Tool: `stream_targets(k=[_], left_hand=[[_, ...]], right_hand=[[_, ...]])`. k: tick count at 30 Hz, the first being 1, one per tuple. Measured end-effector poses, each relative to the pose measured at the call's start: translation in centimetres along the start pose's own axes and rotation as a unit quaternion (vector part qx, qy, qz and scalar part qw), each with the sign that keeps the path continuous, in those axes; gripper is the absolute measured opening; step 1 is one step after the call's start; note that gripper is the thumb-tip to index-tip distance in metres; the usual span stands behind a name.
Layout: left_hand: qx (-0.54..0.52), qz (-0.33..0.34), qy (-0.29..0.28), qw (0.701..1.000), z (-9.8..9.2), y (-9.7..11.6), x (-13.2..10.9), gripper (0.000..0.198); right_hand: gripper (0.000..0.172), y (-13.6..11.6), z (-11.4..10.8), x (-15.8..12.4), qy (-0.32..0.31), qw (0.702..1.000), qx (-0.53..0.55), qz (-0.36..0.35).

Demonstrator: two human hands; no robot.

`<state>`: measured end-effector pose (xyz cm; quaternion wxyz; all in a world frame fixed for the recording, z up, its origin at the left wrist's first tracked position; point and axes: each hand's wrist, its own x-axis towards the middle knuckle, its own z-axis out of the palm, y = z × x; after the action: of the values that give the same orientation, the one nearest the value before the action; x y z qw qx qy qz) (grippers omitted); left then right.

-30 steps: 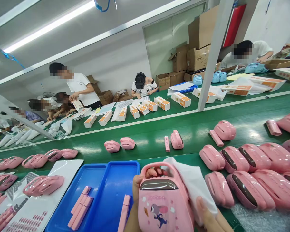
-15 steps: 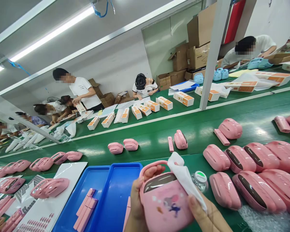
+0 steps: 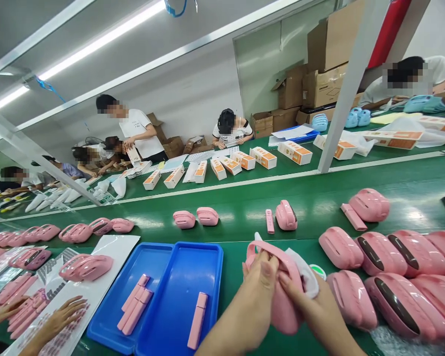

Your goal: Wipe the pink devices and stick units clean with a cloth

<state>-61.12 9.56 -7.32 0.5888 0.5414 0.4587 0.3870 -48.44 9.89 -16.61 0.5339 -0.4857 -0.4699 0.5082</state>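
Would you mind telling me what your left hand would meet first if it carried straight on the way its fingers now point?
The left hand would meet the pink handled device first: its fingers already lie against the device's loop handle. Anything beyond that is hard to judge from this view.

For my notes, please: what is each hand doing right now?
Left hand: closed, holding the pink handled case.
Right hand: closed, pressing a white cloth against it.

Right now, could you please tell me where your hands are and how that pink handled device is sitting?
Left hand gripping the pink handled device. Right hand pressing a white cloth against it. Pink units lined up close on the right.
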Motion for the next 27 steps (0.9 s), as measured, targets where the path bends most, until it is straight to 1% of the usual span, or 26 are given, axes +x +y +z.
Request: stream_targets(k=[1,2,3,4,5,6,7,9,10,11,13,16,18,19,21,23,24,25,26,27], left_hand=[[0.013,-0.004,-0.008,1.000,-0.7,-0.1,0.0,0.056],[0.018,-0.005,0.006,1.000,-1.5,-0.5,-0.1,0.054],[0.016,0.001,0.044,0.999,-2.3,-1.0,-0.3,0.049],[0.011,0.011,0.094,0.995,-3.0,-1.7,-0.5,0.044],[0.002,0.022,0.132,0.991,-3.7,-2.5,-0.7,0.044],[-0.014,0.026,0.141,0.990,-4.1,-3.3,-1.0,0.051],[-0.038,0.019,0.118,0.992,-4.4,-4.1,-1.3,0.059],[-0.112,-0.013,0.032,0.993,-4.2,-5.2,-1.9,0.074],[-0.154,-0.023,0.004,0.988,-3.9,-5.5,-2.2,0.076],[-0.188,-0.028,0.000,0.982,-3.5,-5.6,-2.4,0.075],[-0.213,-0.029,0.044,0.976,-2.7,-5.6,-2.6,0.068],[-0.215,-0.048,0.121,0.968,-2.2,-5.2,-2.7,0.064],[-0.218,-0.071,0.176,0.957,-2.4,-5.1,-2.6,0.066],[-0.229,-0.086,0.191,0.951,-2.5,-5.1,-2.6,0.066],[-0.267,-0.125,0.188,0.937,-2.7,-5.1,-2.3,0.064],[-0.309,-0.163,0.171,0.921,-2.9,-5.1,-1.9,0.061],[-0.325,-0.174,0.166,0.915,-2.9,-5.2,-1.6,0.061],[-0.339,-0.176,0.167,0.909,-3.0,-5.3,-1.2,0.061],[-0.352,-0.168,0.171,0.905,-3.0,-5.5,-0.8,0.061],[-0.366,-0.158,0.173,0.901,-3.0,-5.8,-0.4,0.060]], right_hand=[[0.043,0.3,0.0,0.0,0.022,0.998,0.042,0.040],[0.044,0.5,-0.1,0.1,0.038,0.993,0.081,0.080],[0.047,0.5,-0.1,0.2,0.044,0.985,0.120,0.118],[0.050,0.4,-0.2,0.3,0.042,0.974,0.159,0.156],[0.051,0.1,-0.2,0.4,0.036,0.961,0.198,0.192],[0.052,-0.2,-0.2,0.5,0.022,0.948,0.228,0.221],[0.052,-0.6,-0.2,0.7,0.006,0.941,0.242,0.237],[0.049,-1.5,-0.1,1.0,-0.009,0.938,0.248,0.243],[0.049,-1.8,0.0,1.1,-0.014,0.945,0.231,0.233],[0.050,-2.0,0.2,1.2,-0.012,0.953,0.204,0.222],[0.053,-2.3,0.6,1.4,0.009,0.970,0.131,0.203],[0.056,-2.6,1.2,1.7,0.092,0.980,0.020,0.177],[0.059,-2.8,1.4,2.0,0.128,0.981,-0.007,0.147],[0.061,-3.0,1.5,2.3,0.130,0.983,-0.009,0.131],[0.064,-3.2,1.6,2.9,0.097,0.990,-0.013,0.103],[0.058,-3.4,1.8,3.3,0.028,0.997,-0.028,0.072],[0.052,-3.6,2.0,3.3,-0.017,0.998,-0.058,0.030],[0.044,-3.7,2.4,3.2,-0.062,0.991,-0.109,-0.041],[0.037,-3.9,2.9,3.0,-0.107,0.968,-0.180,-0.135],[0.034,-3.9,3.4,2.7,-0.143,0.924,-0.260,-0.241]])
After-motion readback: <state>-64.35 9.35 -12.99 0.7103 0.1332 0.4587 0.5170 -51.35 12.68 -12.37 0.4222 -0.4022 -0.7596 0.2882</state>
